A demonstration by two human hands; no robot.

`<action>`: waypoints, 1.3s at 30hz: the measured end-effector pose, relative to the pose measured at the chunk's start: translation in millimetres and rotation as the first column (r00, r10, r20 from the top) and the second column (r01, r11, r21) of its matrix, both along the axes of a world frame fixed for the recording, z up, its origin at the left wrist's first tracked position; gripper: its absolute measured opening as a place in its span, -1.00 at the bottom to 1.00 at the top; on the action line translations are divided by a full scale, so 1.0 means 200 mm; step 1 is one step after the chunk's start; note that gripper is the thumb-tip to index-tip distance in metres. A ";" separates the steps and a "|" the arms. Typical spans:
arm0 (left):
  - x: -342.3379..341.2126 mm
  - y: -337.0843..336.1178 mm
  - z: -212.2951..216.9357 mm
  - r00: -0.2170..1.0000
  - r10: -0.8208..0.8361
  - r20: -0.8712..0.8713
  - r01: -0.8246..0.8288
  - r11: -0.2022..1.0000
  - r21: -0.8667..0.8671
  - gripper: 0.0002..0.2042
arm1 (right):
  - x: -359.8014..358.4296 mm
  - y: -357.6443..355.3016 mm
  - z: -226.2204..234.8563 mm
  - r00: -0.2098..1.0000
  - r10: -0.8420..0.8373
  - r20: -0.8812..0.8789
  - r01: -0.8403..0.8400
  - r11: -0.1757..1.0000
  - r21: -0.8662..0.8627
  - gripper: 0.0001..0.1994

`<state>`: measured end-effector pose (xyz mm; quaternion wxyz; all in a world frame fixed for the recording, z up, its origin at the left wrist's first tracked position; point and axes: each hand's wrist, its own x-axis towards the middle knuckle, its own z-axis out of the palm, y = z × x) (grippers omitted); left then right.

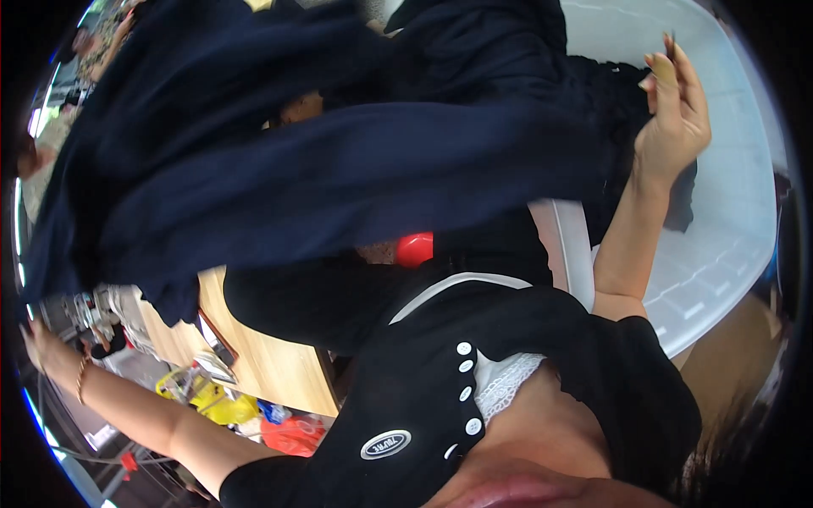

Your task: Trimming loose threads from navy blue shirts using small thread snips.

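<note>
A dark navy garment [339, 182] stretches across the view from the far left to the right, smeared by motion. At the left rim my raised left hand [38, 345] is at the garment's lower corner and appears closed on it; its fingers are partly blurred. My right hand [675, 118] is lifted over a translucent white plastic tub [728, 245], thumb and fingers pinched together. A thin dark pointed tool [671, 46] sticks out between its fingertips; its kind is too small to tell. More dark cloth [483, 51] hangs over and into the tub.
A light wooden table [262, 351] stands at the lower left, with a phone-like flat thing [218, 337] on it. Yellow [224, 405] and red bags [292, 434] lie beyond. Something round and red [415, 250] shows below the garment. Another person [106, 46] is at the upper left.
</note>
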<state>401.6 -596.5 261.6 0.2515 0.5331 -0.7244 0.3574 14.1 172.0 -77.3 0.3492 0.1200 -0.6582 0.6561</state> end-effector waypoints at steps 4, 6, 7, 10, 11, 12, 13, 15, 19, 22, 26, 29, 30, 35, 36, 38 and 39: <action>0.28 -0.12 0.04 0.537 0.800 0.267 -0.804 0.390 0.448 -0.58 | -0.07 0.01 -0.11 0.993 0.096 -0.069 -0.100 0.994 -0.049 -0.75; -0.18 0.33 -0.42 0.360 0.469 0.806 -0.897 0.411 0.162 -0.61 | -0.05 0.05 -0.14 0.995 0.092 -0.047 -0.094 0.995 -0.035 -0.74; -0.22 0.41 -0.50 0.478 0.469 0.742 -0.807 0.569 0.159 -0.64 | -0.05 0.06 -0.16 0.995 0.098 -0.032 -0.099 0.995 -0.018 -0.73; -0.50 0.16 -0.90 0.919 0.317 -0.236 0.012 0.575 0.818 -0.63 | -0.07 0.05 -0.17 0.991 0.107 0.078 -0.102 0.993 -0.060 -0.64; -0.65 0.14 -1.05 0.622 0.296 -0.725 0.535 0.516 0.669 -0.62 | -0.11 -0.02 -0.18 0.972 0.137 0.189 -0.114 0.985 -0.130 -0.56; -0.50 -0.12 -0.96 0.094 0.292 -0.952 0.872 0.437 0.220 -0.61 | -0.11 0.00 -0.17 0.971 0.235 0.039 -0.228 0.964 -0.134 -0.71; -0.98 0.22 -1.30 0.177 0.275 -0.945 0.961 0.160 0.226 -0.60 | -0.10 0.03 -0.18 0.976 0.204 0.071 -0.197 0.976 -0.093 -0.71; -1.48 0.68 -1.67 0.459 -0.251 -0.852 0.805 -0.287 0.519 -0.61 | -0.08 0.04 -0.18 0.970 0.197 0.142 -0.184 0.978 -0.103 -0.71; -2.12 1.96 -1.83 0.371 -0.330 -0.868 0.685 -0.534 0.495 -0.41 | -0.07 0.09 -0.20 0.958 0.213 0.191 -0.183 0.969 -0.166 -0.71; -2.39 2.40 -1.89 0.102 -0.449 -0.888 0.647 -0.648 0.402 -0.16 | -0.09 0.10 -0.26 0.928 0.242 0.284 -0.191 0.962 -0.194 -0.71; -2.55 2.56 -1.84 -0.098 -0.884 -0.456 0.836 -0.322 0.444 -0.60 | -0.11 0.14 -0.36 0.889 0.253 0.381 -0.166 0.954 -0.248 -0.71; -2.57 2.41 -1.79 -0.176 -0.749 -0.639 0.796 -0.490 0.355 -0.70 | -0.12 0.16 -0.39 0.888 0.237 0.394 -0.136 0.954 -0.267 -0.71; -2.49 2.44 -1.72 -0.071 -0.581 -0.810 0.723 -0.590 0.360 -0.71 | -0.12 0.18 -0.41 0.887 0.226 0.402 -0.123 0.956 -0.267 -0.71; -2.08 2.30 -1.40 -0.095 -0.339 -0.936 0.766 -0.626 0.148 -0.73 | -0.12 0.20 -0.41 0.892 0.203 0.403 -0.108 0.963 -0.247 -0.71; -2.00 2.21 -1.35 -0.087 -0.341 -0.936 0.787 -0.599 0.145 -0.70 | -0.12 0.20 -0.42 0.889 0.201 0.410 -0.102 0.963 -0.251 -0.71; -1.85 1.92 -1.24 -0.150 -0.046 -0.988 0.770 -0.632 -0.087 -0.65 | -0.13 0.19 -0.42 0.907 0.210 0.366 -0.114 0.957 -0.267 -0.72; -1.76 1.85 -1.15 -0.089 0.123 -0.988 0.681 -0.717 -0.150 -0.63 | -0.13 0.18 -0.42 0.908 0.199 0.369 -0.101 0.958 -0.268 -0.73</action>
